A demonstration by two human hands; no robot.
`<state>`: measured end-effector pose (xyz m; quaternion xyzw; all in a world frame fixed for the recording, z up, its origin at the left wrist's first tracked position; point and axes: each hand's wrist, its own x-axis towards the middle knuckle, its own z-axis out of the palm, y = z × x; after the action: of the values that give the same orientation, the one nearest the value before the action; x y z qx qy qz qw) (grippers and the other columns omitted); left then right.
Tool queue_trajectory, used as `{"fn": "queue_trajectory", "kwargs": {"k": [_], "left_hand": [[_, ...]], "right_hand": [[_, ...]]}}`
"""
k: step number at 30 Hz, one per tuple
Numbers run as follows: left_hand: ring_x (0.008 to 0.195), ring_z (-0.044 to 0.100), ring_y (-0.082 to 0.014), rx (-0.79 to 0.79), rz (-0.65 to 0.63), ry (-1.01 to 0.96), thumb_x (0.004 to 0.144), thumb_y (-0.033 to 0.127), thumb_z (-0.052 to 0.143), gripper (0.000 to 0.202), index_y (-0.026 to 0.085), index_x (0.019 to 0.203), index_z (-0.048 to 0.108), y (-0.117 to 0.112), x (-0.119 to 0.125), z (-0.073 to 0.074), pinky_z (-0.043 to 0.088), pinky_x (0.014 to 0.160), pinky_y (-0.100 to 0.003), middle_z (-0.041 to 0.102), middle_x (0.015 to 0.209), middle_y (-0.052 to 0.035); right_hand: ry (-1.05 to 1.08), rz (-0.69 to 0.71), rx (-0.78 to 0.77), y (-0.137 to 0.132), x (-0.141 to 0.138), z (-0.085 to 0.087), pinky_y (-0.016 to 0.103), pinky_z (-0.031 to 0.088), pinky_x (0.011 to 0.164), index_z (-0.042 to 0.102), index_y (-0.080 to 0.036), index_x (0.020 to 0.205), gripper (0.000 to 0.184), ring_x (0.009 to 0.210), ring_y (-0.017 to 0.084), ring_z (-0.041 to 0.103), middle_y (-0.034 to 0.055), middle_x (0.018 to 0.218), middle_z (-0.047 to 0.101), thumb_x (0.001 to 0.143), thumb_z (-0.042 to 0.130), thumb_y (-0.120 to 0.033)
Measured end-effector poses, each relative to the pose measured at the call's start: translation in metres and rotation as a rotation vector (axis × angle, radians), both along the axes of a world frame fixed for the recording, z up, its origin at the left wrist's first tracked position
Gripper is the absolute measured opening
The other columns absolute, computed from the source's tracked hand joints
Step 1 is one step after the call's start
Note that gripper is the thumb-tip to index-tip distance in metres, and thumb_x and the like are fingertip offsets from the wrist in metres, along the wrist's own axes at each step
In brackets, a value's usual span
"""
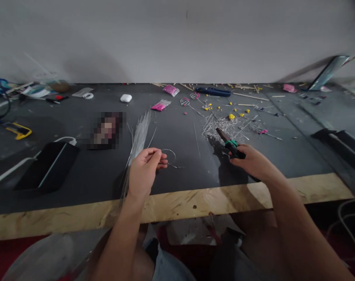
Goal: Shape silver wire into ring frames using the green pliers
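Note:
My left hand (145, 169) pinches a thin wire bent into a loop (169, 155), held just above the dark mat (180, 156). A bundle of straight silver wires (138, 140) lies right beside that hand. My right hand (252, 160) is closed round pliers with green and black handles (230, 144), their jaws pointing away toward a heap of cut wire scraps (224, 127). The two hands are apart, with the loop between them.
A black tablet with a white cable (47, 166) lies at the left, a yellow tool (19, 130) beyond it. White earbud case (126, 98), pink bead bags (161, 105), yellow bits (231, 116) and wooden sticks (249, 95) are scattered at the back. The wooden table edge (180, 205) runs in front.

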<state>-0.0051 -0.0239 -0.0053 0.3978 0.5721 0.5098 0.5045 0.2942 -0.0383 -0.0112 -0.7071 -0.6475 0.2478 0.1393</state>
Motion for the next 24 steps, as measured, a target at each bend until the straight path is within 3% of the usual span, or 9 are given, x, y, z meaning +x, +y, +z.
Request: {"fn": "queue_trajectory", "kwargs": {"k": [6,8,10,13,16,18,21,24], "left_hand": [[0.060,0.064,-0.0142,-0.057,-0.075,0.011,0.074,0.026,0.064,0.012,0.015,0.079,0.062,-0.007,-0.004,0.003,0.054,0.055,-0.026,0.068,0.073,-0.0054],[0.063,0.064,-0.0143,-0.083,-0.121,0.019,0.074,0.026,0.063,0.012,0.015,0.080,0.062,-0.009,-0.005,0.002,0.053,0.056,-0.026,0.069,0.075,-0.0059],[0.065,0.064,-0.0140,-0.097,-0.173,0.044,0.075,0.028,0.063,0.013,0.016,0.080,0.063,-0.010,-0.007,0.002,0.051,0.056,-0.024,0.070,0.077,-0.0062],[0.064,0.062,-0.0126,-0.096,-0.203,0.101,0.075,0.030,0.063,0.015,0.016,0.080,0.063,-0.010,-0.011,0.002,0.046,0.050,-0.020,0.070,0.077,-0.0064],[0.059,0.058,-0.0103,-0.078,-0.156,0.118,0.074,0.029,0.063,0.015,0.015,0.079,0.063,-0.009,-0.018,0.002,0.041,0.046,-0.017,0.069,0.077,-0.0054],[0.057,0.057,-0.0100,-0.070,-0.152,0.123,0.073,0.029,0.063,0.015,0.015,0.078,0.063,-0.010,-0.024,0.002,0.040,0.044,-0.017,0.069,0.076,-0.0050],[0.055,0.057,-0.0107,-0.100,-0.205,0.134,0.071,0.031,0.065,0.017,0.015,0.077,0.063,-0.013,-0.033,0.001,0.042,0.043,-0.018,0.068,0.074,-0.0050],[0.049,0.058,-0.0106,-0.177,-0.263,0.161,0.071,0.029,0.065,0.015,0.015,0.076,0.064,-0.017,-0.039,0.000,0.046,0.045,-0.021,0.065,0.065,-0.0022]], "right_hand": [[-0.046,-0.097,0.072,0.001,0.007,-0.015,0.039,0.033,0.095,0.064,-0.018,0.093,0.031,0.114,0.029,0.047,0.0117,0.122,0.052,0.066,0.065,-0.033],[0.020,-0.179,0.156,-0.003,0.001,-0.009,0.039,0.036,0.090,0.064,-0.020,0.094,0.030,0.108,0.027,0.051,0.0093,0.118,0.056,0.069,0.064,-0.036],[0.142,-0.236,0.215,-0.008,-0.015,0.000,0.035,0.042,0.079,0.063,-0.020,0.096,0.028,0.090,0.022,0.057,0.0068,0.101,0.062,0.075,0.059,-0.039],[0.321,-0.097,0.148,-0.013,-0.055,0.007,0.030,0.042,0.063,0.065,-0.020,0.095,0.026,0.067,0.017,0.056,0.0030,0.078,0.063,0.077,0.059,-0.038],[0.342,0.137,0.192,-0.012,-0.100,0.001,0.030,0.042,0.070,0.066,-0.022,0.099,0.024,0.078,0.017,0.057,0.0046,0.091,0.064,0.077,0.062,-0.030],[0.273,0.241,0.215,-0.008,-0.122,-0.007,0.033,0.039,0.078,0.064,-0.025,0.107,0.032,0.087,0.019,0.057,0.0047,0.095,0.066,0.076,0.065,-0.029],[0.138,0.263,0.196,0.000,-0.141,-0.019,0.037,0.035,0.079,0.069,-0.026,0.095,0.019,0.090,0.022,0.055,0.0039,0.093,0.067,0.077,0.065,-0.027],[0.173,0.245,0.199,0.005,-0.145,-0.022,0.034,0.035,0.076,0.070,-0.023,0.077,0.008,0.085,0.021,0.056,0.0029,0.083,0.068,0.077,0.062,-0.021]]}}
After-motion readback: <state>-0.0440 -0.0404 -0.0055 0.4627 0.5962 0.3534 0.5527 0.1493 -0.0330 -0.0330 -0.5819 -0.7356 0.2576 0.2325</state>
